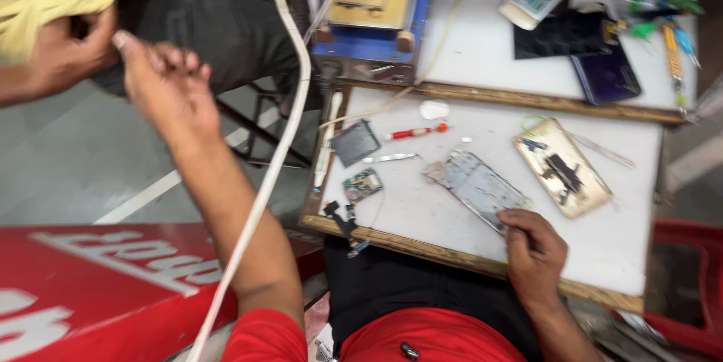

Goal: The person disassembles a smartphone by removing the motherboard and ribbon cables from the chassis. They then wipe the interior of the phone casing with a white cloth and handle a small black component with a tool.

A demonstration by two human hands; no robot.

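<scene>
Right hand [533, 250] rests curled on the near end of the flat silver-grey metal phone frame [482, 189], pinning it to the white wood-framed surface [617, 249]; fingers closed over the edge, not lifting. Left hand [167, 83] is raised far out to the left, fingers loosely open, holding nothing, close to another person's hand [64, 49]. Step looks like mid-disassembly, frame steadied. Next move likely calls for a tool: the red-handled screwdriver [413, 133] lies beyond the frame, left of the right hand. Frame's long axis runs diagonally, far end pointing away-left, near end under the right hand. Gold phone back cover [563, 168] lies just right of it, apart. Small circuit board [362, 184] sits left.
</scene>
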